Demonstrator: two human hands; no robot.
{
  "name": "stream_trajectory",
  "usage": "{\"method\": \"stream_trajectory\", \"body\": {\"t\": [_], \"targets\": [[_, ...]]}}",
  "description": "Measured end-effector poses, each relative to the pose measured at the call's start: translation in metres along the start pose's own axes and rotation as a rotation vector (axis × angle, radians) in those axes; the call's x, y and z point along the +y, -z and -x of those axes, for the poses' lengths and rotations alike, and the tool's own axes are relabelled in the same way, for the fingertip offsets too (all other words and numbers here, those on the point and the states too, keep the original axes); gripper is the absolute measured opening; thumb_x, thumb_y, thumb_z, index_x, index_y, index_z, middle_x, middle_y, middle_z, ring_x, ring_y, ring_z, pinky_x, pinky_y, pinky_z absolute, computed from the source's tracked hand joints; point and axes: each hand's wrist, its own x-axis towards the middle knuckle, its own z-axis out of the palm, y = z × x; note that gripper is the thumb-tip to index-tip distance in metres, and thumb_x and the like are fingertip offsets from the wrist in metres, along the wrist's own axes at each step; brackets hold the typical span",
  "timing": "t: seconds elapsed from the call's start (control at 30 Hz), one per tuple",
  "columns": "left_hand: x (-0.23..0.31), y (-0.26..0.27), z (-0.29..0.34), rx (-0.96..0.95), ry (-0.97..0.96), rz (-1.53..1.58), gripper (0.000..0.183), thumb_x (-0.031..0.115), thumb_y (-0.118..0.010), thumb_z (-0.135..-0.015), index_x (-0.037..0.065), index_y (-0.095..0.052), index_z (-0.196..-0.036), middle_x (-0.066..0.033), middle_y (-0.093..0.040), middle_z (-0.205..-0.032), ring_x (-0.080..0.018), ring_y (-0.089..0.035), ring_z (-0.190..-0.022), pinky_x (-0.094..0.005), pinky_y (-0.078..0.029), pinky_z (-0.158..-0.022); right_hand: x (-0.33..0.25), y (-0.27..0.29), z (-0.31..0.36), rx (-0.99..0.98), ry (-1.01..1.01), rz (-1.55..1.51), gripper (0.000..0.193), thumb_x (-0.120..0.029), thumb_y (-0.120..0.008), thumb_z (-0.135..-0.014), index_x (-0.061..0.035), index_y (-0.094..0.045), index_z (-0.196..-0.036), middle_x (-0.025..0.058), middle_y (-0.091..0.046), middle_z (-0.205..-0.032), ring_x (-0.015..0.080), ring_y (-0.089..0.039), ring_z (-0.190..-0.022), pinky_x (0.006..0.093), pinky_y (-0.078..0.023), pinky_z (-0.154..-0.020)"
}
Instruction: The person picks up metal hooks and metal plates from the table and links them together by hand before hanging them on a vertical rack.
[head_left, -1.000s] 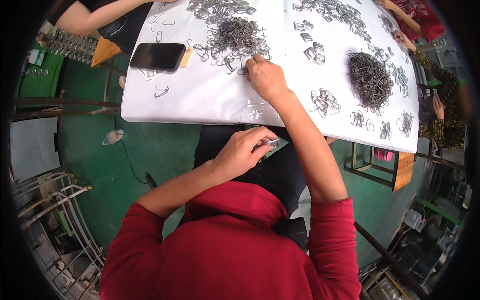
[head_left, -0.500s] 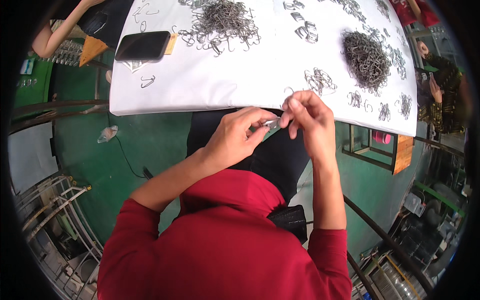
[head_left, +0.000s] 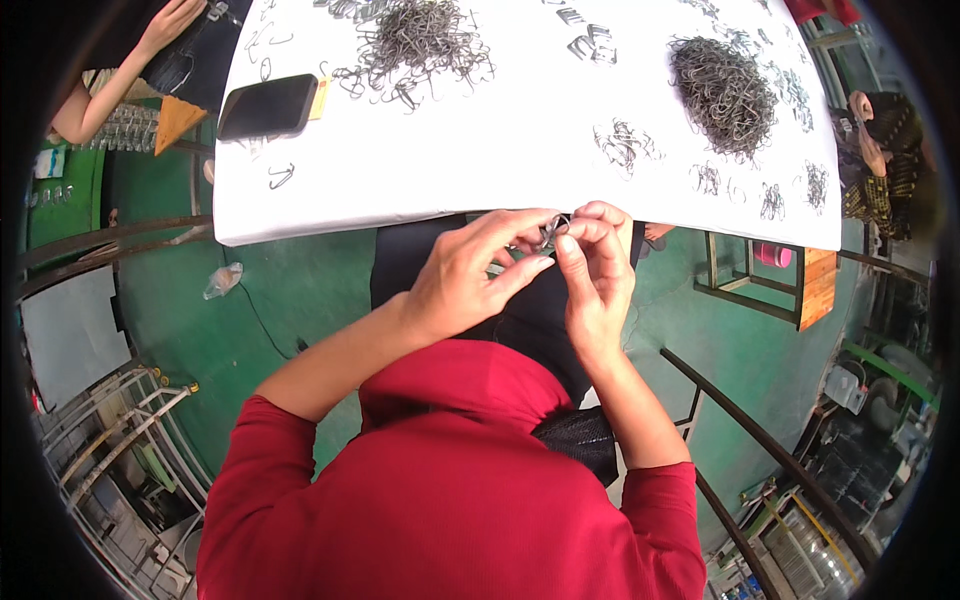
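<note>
Just off the near edge of a white-covered table, my two hands meet fingertip to fingertip. My left hand is closed in a pinch on a small shiny metal clip, partly covered by the fingers. Thumb and forefinger of my right hand pinch a thin curved wire hook against the clip. Whether the two parts are joined cannot be made out. Beyond the right hand lies a small heap of wire hooks.
Big tangled piles of hooks stand at the back left and right. Metal clips lie between them. A black phone rests at left. Other people's hands show at far left and far right.
My right hand has moved left and slightly down, bringing the hook to the clip. The left hand stays nearly in place. The view has shifted slightly.
</note>
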Motion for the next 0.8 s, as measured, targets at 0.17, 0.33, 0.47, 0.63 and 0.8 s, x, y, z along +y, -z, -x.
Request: {"method": "stream_trajectory", "body": {"t": [0.17, 0.33, 0.47, 0.63, 0.8], "targets": [[-0.053, 0.013, -0.083, 0.052, -0.279, -0.427, 0.022, 0.007, -0.061, -0.079, 0.003, -0.062, -0.101, -0.0100, -0.063, -0.090, -0.0239, -0.061, -0.081, -0.0326, -0.050, -0.069, 0.001, 0.008, 0.001, 0.003, 0.158, 0.123, 0.011, -0.014, -0.064, -0.082, -0.0051, -0.059, -0.085, 0.0083, -0.050, -0.097, 0.0208, -0.047, -0.094, 0.0325, -0.039, -0.085], [-0.111, -0.021, -0.201, 0.066, -0.327, -0.674, 0.024, 0.016, -0.058, -0.082, 0.005, -0.063, -0.103, -0.0094, -0.062, -0.101, -0.0272, -0.056, -0.095, -0.0367, -0.047, -0.081, 0.004, 0.008, -0.001, 0.012, 0.168, 0.140, 0.011, -0.013, -0.064, -0.082, -0.0047, -0.058, -0.084, 0.0085, -0.050, -0.097, 0.0210, -0.048, -0.093, 0.0322, -0.039, -0.083], [-0.115, -0.035, -0.235, -0.126, -0.389, -0.874, 0.017, 0.015, -0.060, -0.081, 0.005, -0.066, -0.093, -0.0071, -0.064, -0.092, -0.0257, -0.057, -0.092, -0.0359, -0.050, -0.078, 0.002, 0.012, -0.002, 0.009, 0.150, 0.130, 0.010, -0.012, -0.064, -0.081, -0.0043, -0.058, -0.084, 0.0082, -0.050, -0.095, 0.0204, -0.048, -0.092, 0.0314, -0.040, -0.081], [-0.102, -0.022, -0.205, 0.018, -0.284, -0.592, 0.016, 0.015, -0.059, -0.083, 0.003, -0.066, -0.089, -0.0080, -0.065, -0.090, -0.0219, -0.062, -0.082, -0.0309, -0.050, -0.072, 0.010, 0.016, -0.002, 0.027, 0.099, 0.094, 0.009, -0.011, -0.062, -0.082, -0.0032, -0.058, -0.085, 0.0089, -0.050, -0.095, 0.0207, -0.049, -0.090, 0.0301, -0.040, -0.080], [-0.053, -0.004, -0.100, -0.126, 0.379, 0.258, 0.020, 0.007, -0.054, -0.090, -0.003, -0.051, -0.107, -0.0115, -0.061, -0.095, -0.0188, -0.064, -0.085, -0.0261, -0.054, -0.068, 0.021, 0.014, -0.001, 0.053, 0.072, 0.071, 0.010, -0.012, -0.061, -0.083, -0.0030, -0.058, -0.085, 0.0093, -0.048, -0.097, 0.0202, -0.048, -0.089, 0.0294, -0.041, -0.079]]}}
